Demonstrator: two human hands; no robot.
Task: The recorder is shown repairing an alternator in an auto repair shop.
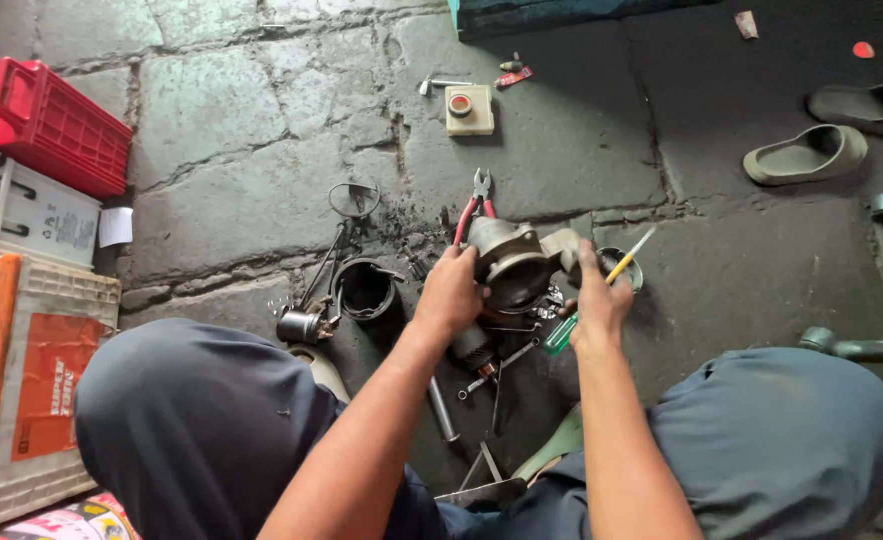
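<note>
A: What carries it all?

B: A stone floor (262,120) of cracked slabs. The person squats on it, knees wide. Battery cases (42,330) and a red crate (47,120) stand along its left edge; two sandals (822,140) lie toward its far right corner.

A: And the work?

B: A grey metal housing (510,258), likely a motor casing, held just above the floor's middle, between the knees. I'd judge it a strip-down in progress: the casing is being turned or steadied while parts lie loose around it.

A: The left grip?

B: The left hand (450,292) is clenched on the housing's left side, fingers curled over the rim.

A: The right?

B: The right hand (597,300) presses its thumb and fingers against the housing's right end. A screwdriver (602,290) with a yellow shaft and green handle crosses it; it seems pinched in the same hand, though I cannot tell for certain.

A: Nearby things?

B: Red-handled pliers (474,205) just beyond the housing. A black ring cover (365,288) and a small cylinder (300,325) to its left. Bolts and rods (444,410) are scattered beneath the hands. A cream box with a red button (469,108) sits well apart, toward the far edge.

A: What does the next move call for?

B: My judgement: a firm left hold, so the right can bring the screwdriver tip to a fastener without the casing twisting.
</note>
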